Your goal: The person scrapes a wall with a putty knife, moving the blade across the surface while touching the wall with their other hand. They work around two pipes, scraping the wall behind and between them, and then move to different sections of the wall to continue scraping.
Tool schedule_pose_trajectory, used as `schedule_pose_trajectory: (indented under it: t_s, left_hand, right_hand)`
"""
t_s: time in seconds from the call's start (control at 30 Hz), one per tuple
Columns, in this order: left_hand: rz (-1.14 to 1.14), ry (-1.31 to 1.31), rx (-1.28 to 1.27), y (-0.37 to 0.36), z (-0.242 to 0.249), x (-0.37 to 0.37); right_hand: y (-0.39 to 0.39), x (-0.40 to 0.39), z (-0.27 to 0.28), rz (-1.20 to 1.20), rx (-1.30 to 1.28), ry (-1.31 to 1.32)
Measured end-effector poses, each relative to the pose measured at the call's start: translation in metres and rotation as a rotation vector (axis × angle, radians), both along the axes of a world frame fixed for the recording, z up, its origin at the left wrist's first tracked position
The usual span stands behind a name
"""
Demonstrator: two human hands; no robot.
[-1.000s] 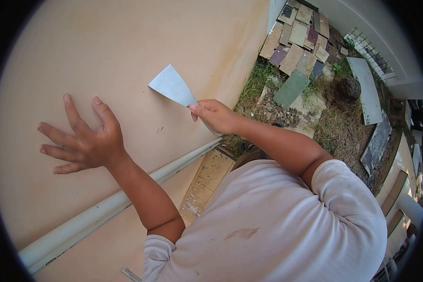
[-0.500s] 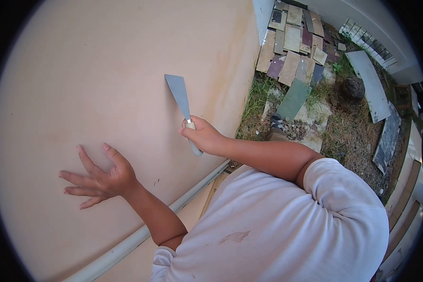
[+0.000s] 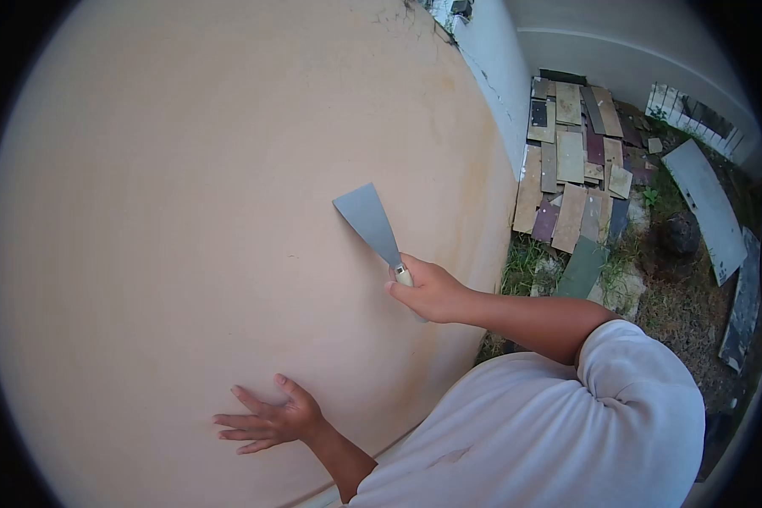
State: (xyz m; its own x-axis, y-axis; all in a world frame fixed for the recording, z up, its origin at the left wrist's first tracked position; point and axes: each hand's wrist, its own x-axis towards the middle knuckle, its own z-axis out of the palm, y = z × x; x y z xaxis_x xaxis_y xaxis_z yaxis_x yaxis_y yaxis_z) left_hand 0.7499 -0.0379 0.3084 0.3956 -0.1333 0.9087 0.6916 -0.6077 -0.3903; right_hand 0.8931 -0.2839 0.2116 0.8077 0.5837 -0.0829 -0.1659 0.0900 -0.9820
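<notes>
My right hand (image 3: 427,290) is wrapped round the pale handle of a scraper (image 3: 369,223). Its wide grey metal blade points up and to the left, close to the peach-coloured wall (image 3: 186,212); whether the edge touches cannot be told. Lower down, my left hand (image 3: 273,416) has its fingers spread against or just off the same wall, with nothing in it. Faint yellowish stains run down the wall to the right of the scraper.
Flat tiles (image 3: 570,152) lie on the ground at the upper right, beside grass. Farther right are a long pale panel (image 3: 707,207), a dark slab (image 3: 742,305) and a dark round object (image 3: 679,233). A pipe (image 3: 322,498) runs along the wall's bottom.
The view has shifted up, so the wall's cracked top edge shows. The scraper blade has turned and tilts more to the left. Both hands appear lower and farther right in view.
</notes>
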Motion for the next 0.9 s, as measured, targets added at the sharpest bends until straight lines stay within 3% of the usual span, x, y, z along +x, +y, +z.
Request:
schedule_pose_trajectory:
  t_s: [0.1, 0.17, 0.23, 0.33, 0.43, 0.53, 0.67, 0.73, 0.8, 0.9]
  left_hand:
    - [0.0, 0.004, -0.005, 0.002, -0.003, 0.0]
    - [0.007, 0.012, 0.017, 0.003, -0.002, -0.001]
    - [0.004, -0.001, 0.04, 0.002, 0.0, -0.002]
    - [0.006, -0.025, 0.043, -0.001, -0.004, 0.006]
    - [-0.008, -0.013, 0.036, -0.001, -0.001, 0.002]
    - [-0.045, -0.03, 0.013, -0.005, -0.001, 0.003]
    - [-0.115, -0.059, -0.023, -0.008, -0.009, 0.006]
    - [-0.131, -0.11, -0.048, -0.01, -0.01, 0.011]
    - [-0.14, -0.134, -0.083, -0.013, -0.012, 0.012]
    - [-0.168, -0.148, -0.092, -0.014, -0.01, 0.014]
  right_hand:
    - [-0.009, 0.034, 0.004, -0.095, -0.106, -0.167]
    - [-0.011, 0.024, -0.018, -0.027, -0.25, -0.321]
    - [-0.014, 0.008, -0.043, 0.038, -0.375, -0.309]
    - [-0.016, 0.027, -0.045, -0.081, -0.352, -0.442]
    - [-0.051, 0.072, 0.042, -0.02, -0.356, -0.419]
    - [-0.051, 0.098, 0.049, -0.12, -0.329, -0.489]
    - [-0.044, 0.108, -0.05, -0.14, -0.494, -0.598]
    - [-0.056, 0.121, -0.069, -0.13, -0.555, -0.619]
    - [-0.066, 0.132, -0.059, -0.207, -0.315, -0.553]
    - [-0.091, 0.161, 0.036, -0.257, -0.305, -0.583]
